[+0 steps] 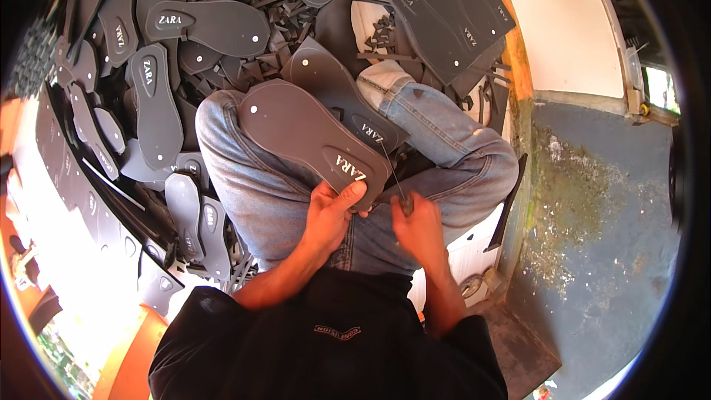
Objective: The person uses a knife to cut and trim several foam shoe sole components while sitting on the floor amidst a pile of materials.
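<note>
My left hand (333, 211) is closed on the heel end of a dark grey sandal sole (307, 122), thumb on top near its raised heel pad. The sole lies slanted over my lap, its wide toe end by my left knee. In my right hand (417, 226) is a thin-bladed knife (392, 170), gripped by its handle, the narrow blade pointing up and away beside the sole's heel. Just beyond the held sole, a grey foam piece with another sole outline (337, 89) rests against my crossed legs. Whether the blade touches either piece I cannot tell.
Many loose grey soles (155, 107) are heaped to the left and far side, with dark offcut strips (292, 26) among them. A stack of square foam sheets (448, 18) stands at the far right. Beyond an orange edge (516, 67) lies a worn grey floor (592, 200).
</note>
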{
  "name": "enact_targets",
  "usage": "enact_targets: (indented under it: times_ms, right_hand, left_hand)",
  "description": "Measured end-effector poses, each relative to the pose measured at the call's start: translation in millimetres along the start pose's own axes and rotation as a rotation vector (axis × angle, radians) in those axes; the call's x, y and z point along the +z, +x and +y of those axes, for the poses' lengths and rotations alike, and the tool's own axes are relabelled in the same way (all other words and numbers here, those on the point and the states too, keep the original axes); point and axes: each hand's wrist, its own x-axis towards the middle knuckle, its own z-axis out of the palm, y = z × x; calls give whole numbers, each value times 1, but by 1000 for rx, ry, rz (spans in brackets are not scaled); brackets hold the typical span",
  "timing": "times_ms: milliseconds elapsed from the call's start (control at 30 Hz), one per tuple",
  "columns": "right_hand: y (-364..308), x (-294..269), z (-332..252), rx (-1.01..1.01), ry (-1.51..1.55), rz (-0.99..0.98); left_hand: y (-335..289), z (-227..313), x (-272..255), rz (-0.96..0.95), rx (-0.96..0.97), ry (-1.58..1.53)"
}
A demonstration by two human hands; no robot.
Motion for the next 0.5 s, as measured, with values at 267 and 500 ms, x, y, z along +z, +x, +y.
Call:
enact_targets:
  times_ms: [267,500]
  right_hand:
    - [45,14,-3,-10,188,117]
    - [47,22,23,26,554,236]
  left_hand:
    - [-9,24,-29,-1,-152,275]
    - [43,146,25,-146,31,936]
